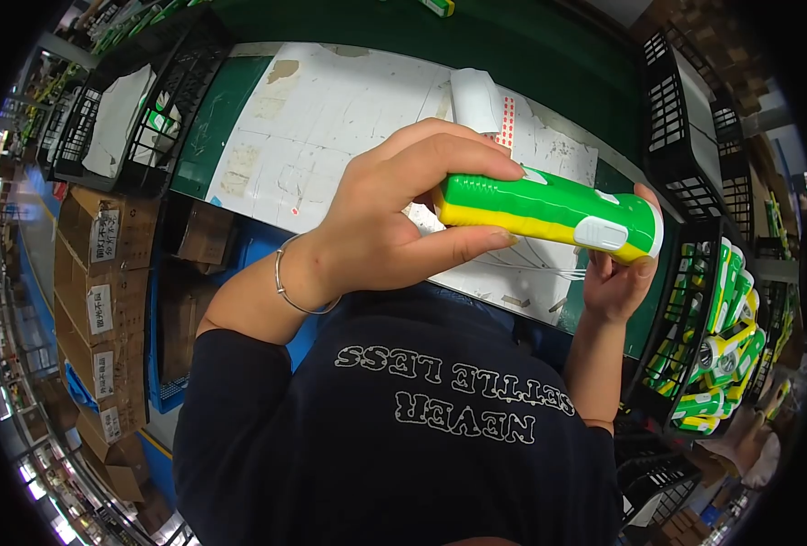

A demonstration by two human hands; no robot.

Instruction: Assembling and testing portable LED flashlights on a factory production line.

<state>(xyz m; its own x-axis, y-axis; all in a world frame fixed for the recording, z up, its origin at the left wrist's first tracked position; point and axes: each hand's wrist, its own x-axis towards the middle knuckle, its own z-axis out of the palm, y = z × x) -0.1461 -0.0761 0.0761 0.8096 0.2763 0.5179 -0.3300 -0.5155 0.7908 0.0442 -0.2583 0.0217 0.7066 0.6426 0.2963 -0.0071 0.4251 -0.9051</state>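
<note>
A green and yellow flashlight with white switches is held up level, close in front of me. My left hand grips its tail end, thumb below and fingers above. Around the head end at the right, my right hand closes, its fingers partly hidden behind the body. Behind the flashlight, on the white worktop, lies a white roll beside a strip with red marks. Thin white cables show just below the flashlight.
A black crate full of similar flashlights stands at the right. Another black crate sits at the far right. To the left is a black basket with white and green pieces, above labelled cardboard boxes.
</note>
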